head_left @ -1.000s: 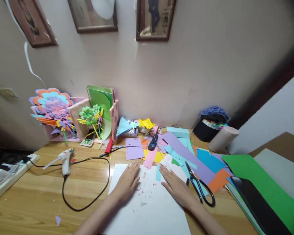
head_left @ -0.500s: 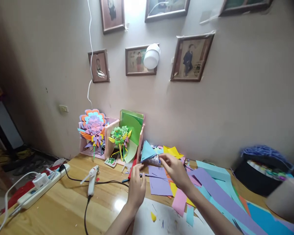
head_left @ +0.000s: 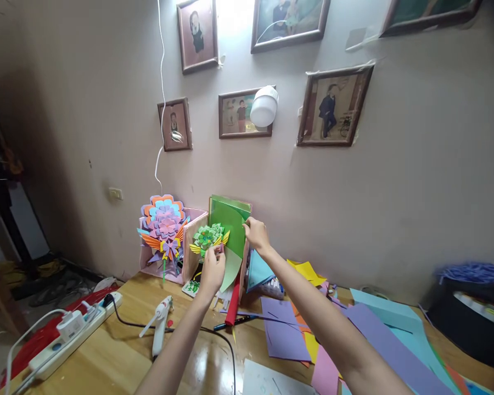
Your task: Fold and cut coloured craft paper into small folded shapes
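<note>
My left hand (head_left: 214, 270) is closed just below the head of a green paper flower (head_left: 208, 236) with yellow pleated paper wings, and its fingers hide the bow and most of the stem. Higher up and to the right, my right hand (head_left: 257, 233) pinches the right edge of a green paper sheet (head_left: 233, 222) standing in a pink-sided box (head_left: 194, 247). A paler green sheet (head_left: 231, 269) curves below it. In the box's left compartment stands a purple, orange and blue paper flower (head_left: 164, 216).
A white glue gun (head_left: 161, 323) and its black cord lie on the wooden table (head_left: 123, 351), near a power strip (head_left: 76, 334). A red roll (head_left: 233, 307), purple paper (head_left: 283, 334) and other coloured sheets lie to the right, before a black basket (head_left: 469, 323).
Both hands have moved up and away from over the table to the box, the left to the green flower, the right to the green sheet. The view has shifted slightly.
</note>
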`<move>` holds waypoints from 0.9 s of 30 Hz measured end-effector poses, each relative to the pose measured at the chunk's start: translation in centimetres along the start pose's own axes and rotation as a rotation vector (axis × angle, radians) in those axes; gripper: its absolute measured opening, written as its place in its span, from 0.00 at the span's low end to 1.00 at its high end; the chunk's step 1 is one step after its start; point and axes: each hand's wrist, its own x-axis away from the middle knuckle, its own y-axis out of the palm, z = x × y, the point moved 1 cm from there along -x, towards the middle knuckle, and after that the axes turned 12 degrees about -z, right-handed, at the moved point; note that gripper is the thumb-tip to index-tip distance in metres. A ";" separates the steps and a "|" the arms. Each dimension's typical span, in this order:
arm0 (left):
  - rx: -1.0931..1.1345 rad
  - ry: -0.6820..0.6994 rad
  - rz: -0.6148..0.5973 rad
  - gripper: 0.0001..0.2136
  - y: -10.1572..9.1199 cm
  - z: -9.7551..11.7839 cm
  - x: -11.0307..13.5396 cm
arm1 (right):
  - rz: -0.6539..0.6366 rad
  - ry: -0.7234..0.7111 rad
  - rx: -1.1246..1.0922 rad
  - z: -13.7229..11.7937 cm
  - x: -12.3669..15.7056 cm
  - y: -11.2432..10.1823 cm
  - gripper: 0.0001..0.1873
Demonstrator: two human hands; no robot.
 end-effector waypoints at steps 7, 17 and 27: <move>-0.094 -0.011 -0.053 0.12 -0.5 -1.3 0.3 | -0.059 0.047 0.124 -0.3 -0.9 -1.2 0.13; -0.133 0.051 -0.245 0.14 0.8 -0.8 0.0 | -0.146 0.044 0.185 -0.2 -1.7 -2.7 0.08; -0.037 0.082 -0.313 0.14 1.6 0.5 -0.3 | 0.011 0.043 0.188 -1.1 -4.0 -9.0 0.10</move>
